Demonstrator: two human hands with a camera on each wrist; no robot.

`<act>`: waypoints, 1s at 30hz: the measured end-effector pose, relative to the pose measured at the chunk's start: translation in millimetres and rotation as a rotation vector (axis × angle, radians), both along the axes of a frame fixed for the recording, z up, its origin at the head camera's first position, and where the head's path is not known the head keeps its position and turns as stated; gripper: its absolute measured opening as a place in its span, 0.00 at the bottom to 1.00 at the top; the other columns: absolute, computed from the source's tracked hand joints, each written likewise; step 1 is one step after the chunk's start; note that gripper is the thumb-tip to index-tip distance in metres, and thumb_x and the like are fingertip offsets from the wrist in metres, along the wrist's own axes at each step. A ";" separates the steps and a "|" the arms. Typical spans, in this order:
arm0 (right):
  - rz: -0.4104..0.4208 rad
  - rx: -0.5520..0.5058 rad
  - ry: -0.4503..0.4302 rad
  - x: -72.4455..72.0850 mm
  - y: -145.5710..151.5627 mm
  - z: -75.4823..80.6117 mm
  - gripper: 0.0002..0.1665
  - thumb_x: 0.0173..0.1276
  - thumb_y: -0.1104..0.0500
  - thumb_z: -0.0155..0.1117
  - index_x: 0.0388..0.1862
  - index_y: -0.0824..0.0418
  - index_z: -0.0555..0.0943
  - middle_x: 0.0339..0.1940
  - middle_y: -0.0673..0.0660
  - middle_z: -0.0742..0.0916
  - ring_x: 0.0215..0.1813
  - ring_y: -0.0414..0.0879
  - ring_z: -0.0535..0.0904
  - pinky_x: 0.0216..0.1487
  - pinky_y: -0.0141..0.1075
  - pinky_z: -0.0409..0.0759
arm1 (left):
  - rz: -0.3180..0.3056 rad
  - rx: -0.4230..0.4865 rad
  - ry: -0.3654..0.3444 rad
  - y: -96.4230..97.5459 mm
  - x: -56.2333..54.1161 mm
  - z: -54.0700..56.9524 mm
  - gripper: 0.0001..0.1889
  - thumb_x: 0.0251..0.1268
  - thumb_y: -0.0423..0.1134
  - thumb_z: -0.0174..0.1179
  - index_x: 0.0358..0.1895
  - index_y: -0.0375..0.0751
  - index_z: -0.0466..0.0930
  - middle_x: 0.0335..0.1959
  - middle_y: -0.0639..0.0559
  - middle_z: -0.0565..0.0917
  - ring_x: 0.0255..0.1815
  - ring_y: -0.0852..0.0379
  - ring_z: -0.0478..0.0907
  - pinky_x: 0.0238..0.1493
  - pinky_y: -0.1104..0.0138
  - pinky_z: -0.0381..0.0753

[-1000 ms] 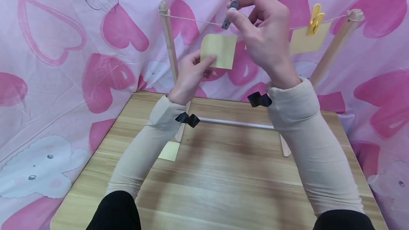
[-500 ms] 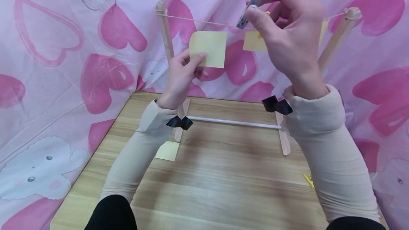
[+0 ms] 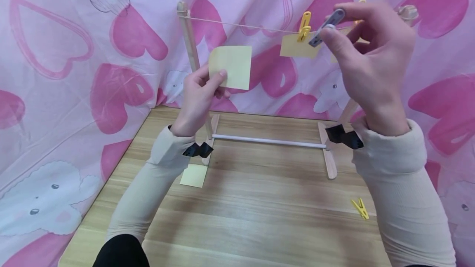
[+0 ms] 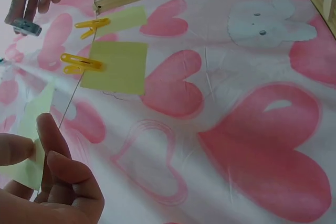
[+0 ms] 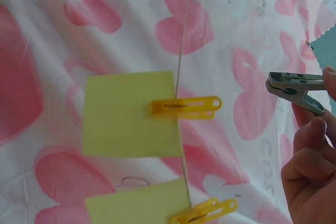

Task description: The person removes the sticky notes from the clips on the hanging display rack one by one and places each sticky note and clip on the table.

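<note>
Wood-grained table point(image 3: 282, 230) is stretching out nearest, a loose yellow clip point(image 3: 360, 209) lying on its right. Beyond, the left hand point(image 3: 196, 100) is pinching a yellow note point(image 3: 233, 65); the right hand point(image 3: 378, 63), pinching a grey clip point(image 3: 327, 27), is moving off rightward from it, so pegging looks, to me, farther away. Behind, bare string point(image 3: 237, 24) is leaving working room between the left post point(image 3: 189, 40) and hung notes point(image 3: 291, 48).
</note>
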State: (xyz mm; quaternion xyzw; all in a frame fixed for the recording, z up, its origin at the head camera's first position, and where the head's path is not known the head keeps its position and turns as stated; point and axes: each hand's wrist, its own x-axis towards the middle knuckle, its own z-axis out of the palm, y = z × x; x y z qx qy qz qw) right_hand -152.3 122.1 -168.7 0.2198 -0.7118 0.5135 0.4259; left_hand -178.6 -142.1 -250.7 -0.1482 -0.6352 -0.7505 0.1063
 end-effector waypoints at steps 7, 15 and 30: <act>-0.036 -0.073 -0.023 0.6 15.7 -14.8 0.12 0.54 0.65 0.73 0.39 0.64 0.87 0.33 0.53 0.87 0.19 0.37 0.69 0.19 0.22 0.65 | -0.008 -0.029 0.050 -5.8 0.8 -7.7 0.11 0.65 0.31 0.60 0.48 0.32 0.79 0.26 0.52 0.83 0.19 0.57 0.76 0.26 0.70 0.74; -0.104 -0.087 -0.079 8.6 27.0 -30.0 0.12 0.56 0.66 0.70 0.41 0.64 0.86 0.33 0.47 0.86 0.19 0.36 0.69 0.20 0.21 0.68 | -0.009 -0.027 0.043 -9.5 4.5 -12.6 0.12 0.63 0.28 0.60 0.50 0.32 0.76 0.34 0.51 0.85 0.20 0.57 0.78 0.25 0.69 0.80; 0.002 -0.346 -0.162 24.8 43.2 -56.5 0.12 0.54 0.70 0.70 0.39 0.73 0.84 0.28 0.52 0.85 0.20 0.38 0.69 0.21 0.22 0.66 | -0.007 -0.035 0.060 -15.8 10.9 -33.3 0.23 0.66 0.26 0.56 0.62 0.39 0.63 0.48 0.33 0.83 0.19 0.56 0.81 0.23 0.63 0.83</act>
